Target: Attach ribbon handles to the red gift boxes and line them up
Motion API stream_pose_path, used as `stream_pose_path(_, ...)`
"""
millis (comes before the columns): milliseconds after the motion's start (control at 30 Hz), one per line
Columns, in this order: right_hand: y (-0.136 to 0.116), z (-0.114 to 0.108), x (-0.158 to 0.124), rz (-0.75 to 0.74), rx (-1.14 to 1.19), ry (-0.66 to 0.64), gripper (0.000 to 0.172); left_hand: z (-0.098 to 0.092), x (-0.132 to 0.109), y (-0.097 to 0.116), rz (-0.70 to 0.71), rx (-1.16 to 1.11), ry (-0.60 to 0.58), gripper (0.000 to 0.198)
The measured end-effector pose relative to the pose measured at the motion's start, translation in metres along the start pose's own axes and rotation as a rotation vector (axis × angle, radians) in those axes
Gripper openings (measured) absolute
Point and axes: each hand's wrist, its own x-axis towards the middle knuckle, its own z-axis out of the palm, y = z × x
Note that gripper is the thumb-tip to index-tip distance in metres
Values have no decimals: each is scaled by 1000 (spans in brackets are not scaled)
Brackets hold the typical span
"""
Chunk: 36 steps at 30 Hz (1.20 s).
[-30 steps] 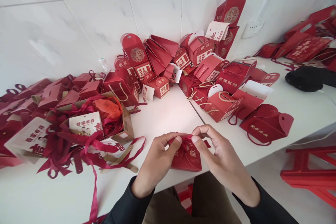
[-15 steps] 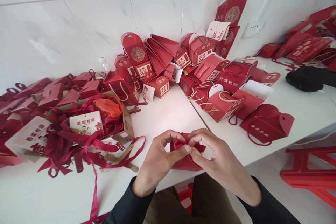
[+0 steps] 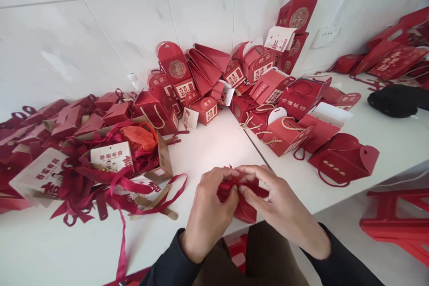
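Note:
A small red gift box sits at the table's front edge, partly covered by my hands. On its top is a red ribbon bow. My left hand pinches the ribbon from the left, thumb and fingers curled over it. From the right, my right hand closes thumb and forefinger on the same ribbon. The fingertips of both hands almost meet above the box, hiding much of the bow.
On the left, a cardboard box overflows with red ribbons; a loose strip hangs over the table edge. Finished-looking red boxes crowd the wall side. A black cloth item lies right, above a red plastic stool.
Both hands have curled in closer over the bow, and my left hand has shifted right. The gift box has turned slightly beneath them.

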Motion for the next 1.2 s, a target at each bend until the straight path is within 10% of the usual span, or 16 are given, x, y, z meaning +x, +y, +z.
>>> stream_pose_path(633, -1, -4, 2, 94, 142, -60, 28, 18, -13, -16, 328, 272, 370, 34)
stream_pose_path(967, -5, -15, 6, 86, 76, -3, 30, 11, -17, -18, 288, 245, 321, 26)
stream_pose_path(1200, 15, -25, -1, 169, -38, 29, 31, -5, -35, -14, 15, 108, 206, 24)
